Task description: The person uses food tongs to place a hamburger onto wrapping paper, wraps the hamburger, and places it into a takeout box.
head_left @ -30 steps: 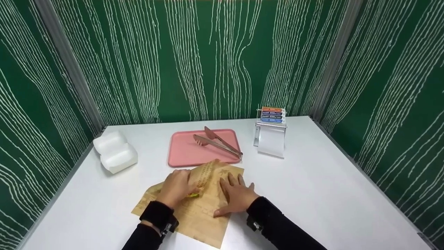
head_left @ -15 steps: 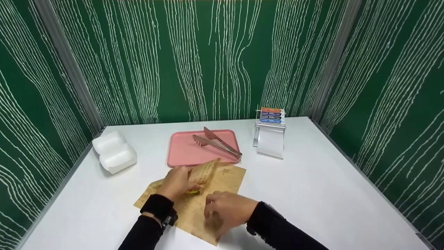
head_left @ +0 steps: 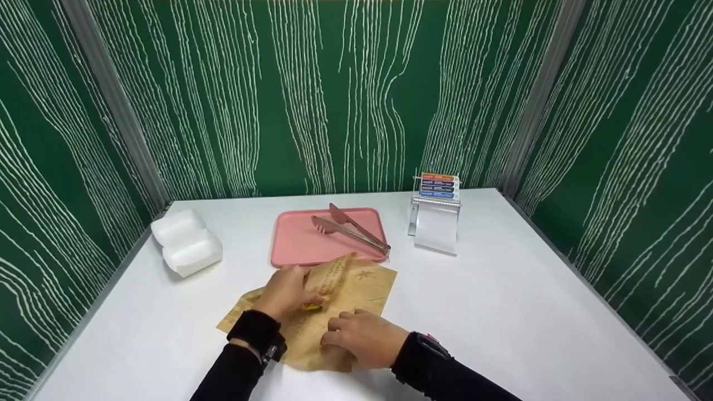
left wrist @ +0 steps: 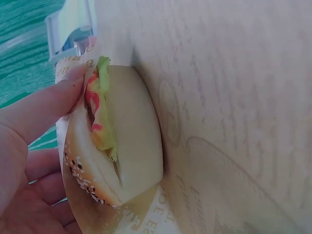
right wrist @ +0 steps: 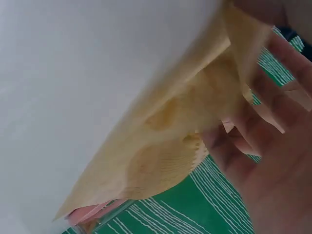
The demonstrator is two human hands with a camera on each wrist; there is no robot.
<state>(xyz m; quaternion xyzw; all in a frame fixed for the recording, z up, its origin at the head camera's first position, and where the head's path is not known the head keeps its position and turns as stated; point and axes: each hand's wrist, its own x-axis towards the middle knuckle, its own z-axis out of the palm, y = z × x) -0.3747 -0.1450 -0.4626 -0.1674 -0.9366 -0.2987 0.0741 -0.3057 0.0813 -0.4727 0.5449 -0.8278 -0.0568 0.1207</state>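
Observation:
A hamburger (left wrist: 134, 136) with a seeded bun, lettuce and red sauce lies on edge against printed brown wrapping paper (head_left: 362, 287). In the head view only a bit of its green and yellow filling shows. My left hand (head_left: 284, 292) grips the burger through a paper flap: the thumb lies along the filling side and the fingers curl behind the seeded bun. Down at the near right of the sheet, my right hand (head_left: 367, 338) pinches the paper's near edge, which is raised off the table. The right wrist view shows the lifted paper (right wrist: 180, 102) between thumb and fingers.
Beyond the paper lies a pink tray (head_left: 295, 245) with metal tongs (head_left: 351, 231) on it. At the left stands an open white takeaway box (head_left: 189, 245). A label dispenser (head_left: 437, 211) stands at the back right of the white table (head_left: 529, 289). Green walls enclose the sides.
My right hand has left its flat, spread pose on the paper, moved toward me and taken the near edge, which is now raised and turned up. The left hand stays about where it was.

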